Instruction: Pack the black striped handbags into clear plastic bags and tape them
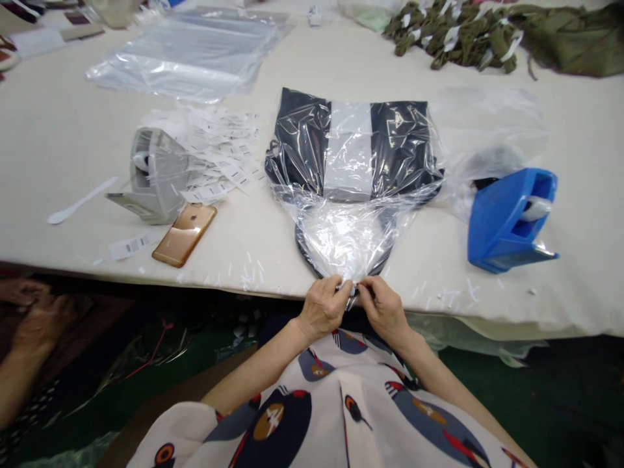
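Observation:
A dark folded item with a pale band across its middle (348, 146) lies inside a clear plastic bag (341, 237) at the centre of the table. The bag narrows toward the front edge, where a dark loop curves inside it. My left hand (325, 304) pinches the gathered end of the bag from the left. From the right, my right hand (383, 307) pinches the same end, its fingertips close to those of my left hand. A small pale piece shows between the fingertips, too small to make out.
A grey tape dispenser (158, 175), labels (219, 156) and a phone (185, 235) are on the left. A blue dispenser (509, 221) stands right. Plastic bags (195, 55) and olive bundles (453, 36) lie farther back. Another person's hands (36, 312) are at lower left.

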A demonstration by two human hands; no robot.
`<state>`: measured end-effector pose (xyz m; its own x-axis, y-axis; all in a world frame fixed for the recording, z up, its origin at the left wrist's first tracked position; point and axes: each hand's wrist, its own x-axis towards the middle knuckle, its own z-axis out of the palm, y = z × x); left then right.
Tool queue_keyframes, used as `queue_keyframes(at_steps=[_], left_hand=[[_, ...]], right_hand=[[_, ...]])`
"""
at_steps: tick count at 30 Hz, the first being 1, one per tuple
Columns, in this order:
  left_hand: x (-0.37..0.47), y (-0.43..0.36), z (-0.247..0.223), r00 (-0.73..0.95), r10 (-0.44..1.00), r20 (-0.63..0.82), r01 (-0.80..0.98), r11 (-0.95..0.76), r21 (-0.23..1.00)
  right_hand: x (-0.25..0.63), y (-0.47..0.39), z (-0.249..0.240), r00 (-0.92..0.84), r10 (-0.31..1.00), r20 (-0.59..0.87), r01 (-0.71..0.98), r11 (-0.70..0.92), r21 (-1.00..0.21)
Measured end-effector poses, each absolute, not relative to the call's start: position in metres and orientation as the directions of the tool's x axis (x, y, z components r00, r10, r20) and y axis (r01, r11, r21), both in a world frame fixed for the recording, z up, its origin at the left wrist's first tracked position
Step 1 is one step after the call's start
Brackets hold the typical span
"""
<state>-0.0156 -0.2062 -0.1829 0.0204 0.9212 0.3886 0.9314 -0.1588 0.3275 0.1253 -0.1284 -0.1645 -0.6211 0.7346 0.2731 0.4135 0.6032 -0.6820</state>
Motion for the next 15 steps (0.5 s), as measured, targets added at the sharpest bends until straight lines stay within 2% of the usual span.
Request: queue_keyframes(at_steps=[3,7,11,15], left_hand=[[-0.017,-0.206,-0.183,0.065,0.926,0.372,0.942,-0.18,0.284],[-0.017,-0.206,-0.185,0.036,0.922,0.385,0.923,-0.178,0.342],[-0.018,-0.207,-0.191,-0.031,0.88,0.474,0.89,-0.191,0.414],[-0.019,-0.205,-0.188,0.021,0.889,0.457,0.9,-0.217,0.379]], right_hand=[[0.123,-0.125,-0.163,-0.679,0.667,0.306,0.399,0.685,-0.61],[0.117,-0.122,-0.16,-0.772,0.558,0.305,0.384,0.791,-0.476],[0.112,-0.121,-0.16,-0.823,0.494,0.28,0.396,0.852,-0.342],[0.111,-0.122,-0.162,-0.842,0.455,0.289,0.396,0.886,-0.241]])
